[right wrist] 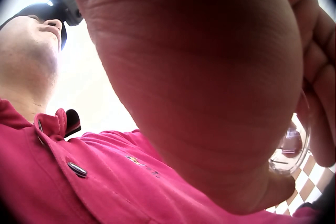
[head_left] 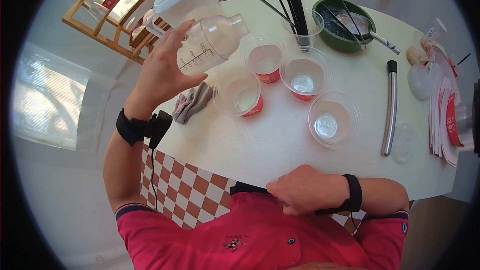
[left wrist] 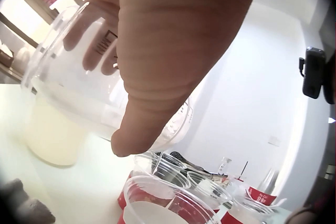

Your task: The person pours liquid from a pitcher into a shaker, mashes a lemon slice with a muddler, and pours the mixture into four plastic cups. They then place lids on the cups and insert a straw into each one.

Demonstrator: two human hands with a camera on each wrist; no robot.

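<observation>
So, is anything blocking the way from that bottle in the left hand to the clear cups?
Nothing visible does. The left hand grips the bottle directly, and the head view shows nothing between it and the clear cups. The pitcher is behind the bottle and the gray cloth lies left of the cups, so neither seems in the way.

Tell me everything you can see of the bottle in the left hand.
The bottle is see-through, seemingly plastic, its rounded shoulder narrowing to a short neck. Black volume marks, 400 and 500 among them, run along its side. The left hand grips its body, holding it tilted above the table, neck toward the right of the head view. Whether its mouth is capped or anything is inside, I cannot tell.
</observation>
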